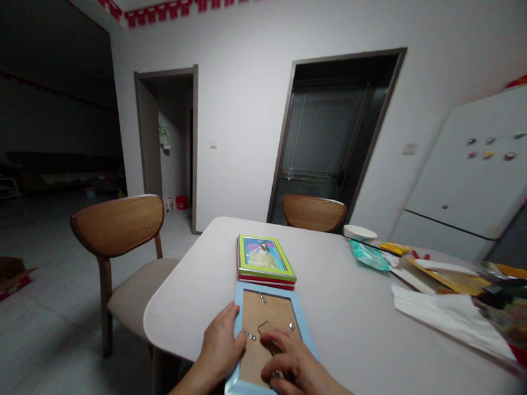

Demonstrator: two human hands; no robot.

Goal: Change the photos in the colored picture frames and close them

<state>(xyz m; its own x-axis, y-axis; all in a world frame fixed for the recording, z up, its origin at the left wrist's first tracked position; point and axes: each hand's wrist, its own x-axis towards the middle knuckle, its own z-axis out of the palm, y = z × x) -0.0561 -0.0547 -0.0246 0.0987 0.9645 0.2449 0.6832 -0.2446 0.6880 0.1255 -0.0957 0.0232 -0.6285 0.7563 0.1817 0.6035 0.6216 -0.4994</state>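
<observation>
A light blue picture frame lies face down at the near edge of the table, its brown backing board facing up. Metal clips sit around the board's edges, and a thin bent wire piece stands near its middle. My left hand grips the frame's left side, thumb on top near the left clip. Over the backing, my right hand has its fingers bent and apart, index fingertip by the wire piece. Its lower fingers are near the bottom clip, partly covering it.
Beyond the blue frame is a stack of picture frames, the top one green-rimmed with a figure in a dress. At the right are a teal packet, a white bowl and white paper. Wooden chairs stand around the table.
</observation>
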